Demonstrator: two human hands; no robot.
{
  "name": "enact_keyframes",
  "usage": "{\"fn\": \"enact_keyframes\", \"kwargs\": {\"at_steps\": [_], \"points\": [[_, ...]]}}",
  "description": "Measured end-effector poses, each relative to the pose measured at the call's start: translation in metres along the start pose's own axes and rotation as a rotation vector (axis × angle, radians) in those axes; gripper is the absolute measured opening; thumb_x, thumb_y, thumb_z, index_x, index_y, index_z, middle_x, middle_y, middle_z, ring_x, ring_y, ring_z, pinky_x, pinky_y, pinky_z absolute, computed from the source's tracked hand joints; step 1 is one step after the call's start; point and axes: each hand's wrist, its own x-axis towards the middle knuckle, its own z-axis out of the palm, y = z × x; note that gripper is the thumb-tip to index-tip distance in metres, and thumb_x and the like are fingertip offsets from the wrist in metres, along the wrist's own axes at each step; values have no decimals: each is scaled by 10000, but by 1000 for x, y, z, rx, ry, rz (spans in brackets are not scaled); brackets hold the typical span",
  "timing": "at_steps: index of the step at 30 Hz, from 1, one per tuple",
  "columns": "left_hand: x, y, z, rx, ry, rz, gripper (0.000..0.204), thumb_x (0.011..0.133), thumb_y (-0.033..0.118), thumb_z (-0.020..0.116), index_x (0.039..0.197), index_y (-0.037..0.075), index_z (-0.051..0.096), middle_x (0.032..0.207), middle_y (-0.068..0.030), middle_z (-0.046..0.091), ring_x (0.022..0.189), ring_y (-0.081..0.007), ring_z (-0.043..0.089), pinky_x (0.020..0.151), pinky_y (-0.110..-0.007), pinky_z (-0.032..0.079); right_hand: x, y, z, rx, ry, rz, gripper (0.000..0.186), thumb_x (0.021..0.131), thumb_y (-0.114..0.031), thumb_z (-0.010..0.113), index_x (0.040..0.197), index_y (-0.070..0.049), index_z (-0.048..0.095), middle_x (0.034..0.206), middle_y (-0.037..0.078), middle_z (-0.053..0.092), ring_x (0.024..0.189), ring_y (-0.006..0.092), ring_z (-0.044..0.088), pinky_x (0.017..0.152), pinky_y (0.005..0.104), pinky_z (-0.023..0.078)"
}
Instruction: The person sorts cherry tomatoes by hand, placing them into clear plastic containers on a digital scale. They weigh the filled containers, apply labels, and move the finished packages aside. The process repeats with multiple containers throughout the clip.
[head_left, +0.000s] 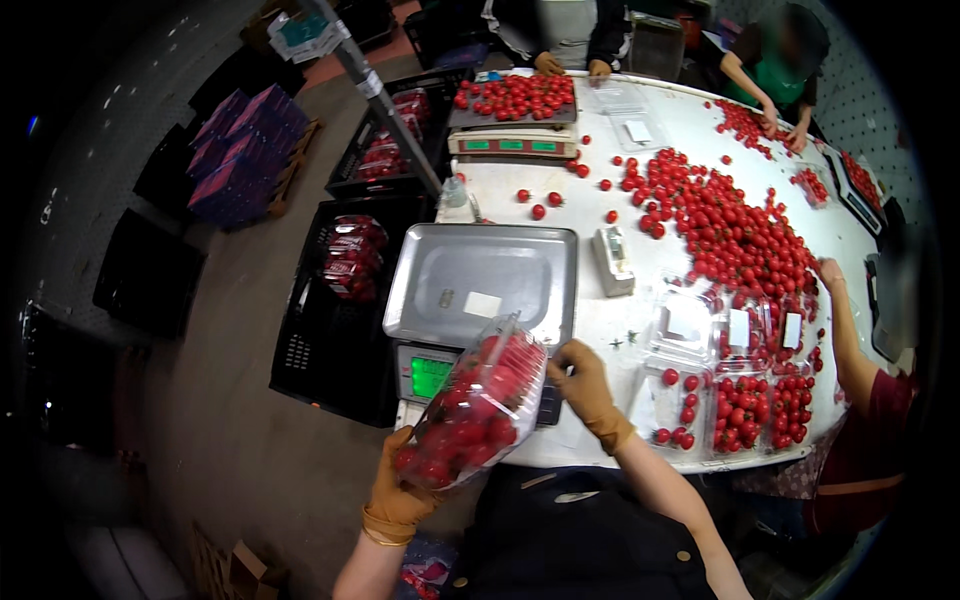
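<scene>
My left hand (397, 495), in a tan glove, is closed round the lower end of a clear plastic clamshell box (475, 410) full of red cherry tomatoes. The box is tilted over the front of a scale with a green lit display (431, 377). Behind it lies the scale's bare metal pan (490, 265) with a small white label on it. My right hand (590, 395), gloved too, is beside the box's right edge with fingers curled in. Whether it touches the box, or pinches something small, is hidden.
Loose tomatoes (740, 235) heap on the white table; filled clamshells (740, 410) stand at right. A white label dispenser-like device (613, 262) is nearer. Black crates (330, 350) flank the table at left, below a metal post (375, 90). Co-workers' hands (770, 122) reach in across the table.
</scene>
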Motion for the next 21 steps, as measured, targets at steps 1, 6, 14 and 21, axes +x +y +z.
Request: {"fn": "enact_keyframes", "kwargs": {"at_steps": [1,6,14,21], "points": [[-10,8,-7,6,-66,19,633,897,350,573,1430,87,355,1395,-217,430,1137,-393,540,901,-493,527,2,-3,-1,-33,-5,-23,205,781,-128,744,734,0,591,716,96,544,641,226,535,587,323,435],[-10,95,-8,-248,-274,235,813,849,352,650,1474,44,230,1440,-315,239,1071,-345,532,905,-420,529,-18,-9,-9,-161,-86,3,160,807,-101,725,729,-32,605,723,58,562,640,162,534,556,276,424],[73,337,-145,-861,6,454,983,585,240,823,1337,-74,274,1279,-268,264,1011,-358,568,860,-417,590,-98,28,-14,-204,67,505,200,832,-124,699,726,2,587,672,43,572,629,126,520,598,275,422],[190,457,-210,-1081,-159,450,999,632,348,786,1418,7,274,1341,-265,309,1147,-390,494,875,-446,570,-99,45,-12,-246,213,695,192,839,-115,697,724,2,597,655,44,612,594,106,553,567,248,437]]}}
